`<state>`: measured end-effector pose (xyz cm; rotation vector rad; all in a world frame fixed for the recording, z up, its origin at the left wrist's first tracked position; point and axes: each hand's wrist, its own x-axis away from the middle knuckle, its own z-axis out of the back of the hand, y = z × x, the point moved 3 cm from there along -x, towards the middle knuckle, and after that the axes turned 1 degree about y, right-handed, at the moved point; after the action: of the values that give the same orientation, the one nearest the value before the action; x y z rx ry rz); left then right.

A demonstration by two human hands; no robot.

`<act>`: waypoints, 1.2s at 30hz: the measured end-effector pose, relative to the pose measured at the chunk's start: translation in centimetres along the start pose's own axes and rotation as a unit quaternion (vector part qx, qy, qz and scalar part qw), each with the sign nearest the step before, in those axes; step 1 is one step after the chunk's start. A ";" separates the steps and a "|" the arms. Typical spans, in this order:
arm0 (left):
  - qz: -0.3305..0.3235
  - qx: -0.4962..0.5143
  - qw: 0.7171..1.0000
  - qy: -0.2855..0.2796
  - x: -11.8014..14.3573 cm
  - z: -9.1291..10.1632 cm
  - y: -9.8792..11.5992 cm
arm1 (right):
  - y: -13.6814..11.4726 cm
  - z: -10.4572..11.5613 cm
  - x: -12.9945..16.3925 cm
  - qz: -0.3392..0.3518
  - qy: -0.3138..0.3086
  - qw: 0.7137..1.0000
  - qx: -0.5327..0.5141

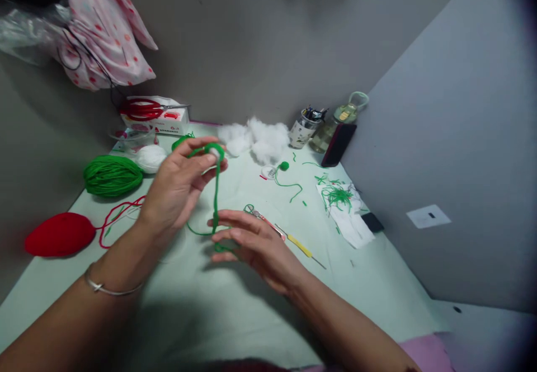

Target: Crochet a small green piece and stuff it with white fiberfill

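My left hand [180, 184] is raised over the table and pinches a small green crocheted piece [213, 151] between thumb and fingers. A green yarn strand [216, 193] hangs down from it to my right hand [247, 243], which grips the strand low over the pale green table [188, 305], fingers partly spread. A silver bangle [109, 288] circles my left wrist. Just beyond my right hand lie small scissors [262, 216] and a yellow-handled crochet hook [300, 246].
A green yarn ball [112, 175], a white ball [151, 158] and a red ball [61, 234] sit at left. White stuffing [255, 139], a jar of tools [304, 128], a bottle [335, 126], a phone [339, 144] and yarn scraps on paper [342, 204] lie behind. Grey walls close in.
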<state>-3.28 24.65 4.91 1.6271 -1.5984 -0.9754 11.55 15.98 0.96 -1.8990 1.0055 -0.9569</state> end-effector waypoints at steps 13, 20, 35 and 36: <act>0.214 -0.028 0.976 -0.028 4.3 2.2 -3.8 | -1.5 11.2 6.7 -0.047 0.169 0.666 0.725; 0.207 -0.089 0.972 -0.067 5.4 2.5 -6.2 | -2.3 10.9 5.6 -0.002 0.194 0.733 0.652; 0.141 -0.188 0.970 -0.060 5.6 3.2 -6.9 | 0.8 2.5 0.7 -0.074 0.033 0.991 0.108; 0.144 -0.183 0.971 -0.060 5.6 3.2 -7.0 | 1.1 2.6 0.6 -0.071 0.041 0.992 0.098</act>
<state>-2.56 19.53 -3.09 1.0722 -1.5677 -1.1461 13.72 15.77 -0.92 -1.7969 0.7993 -1.1809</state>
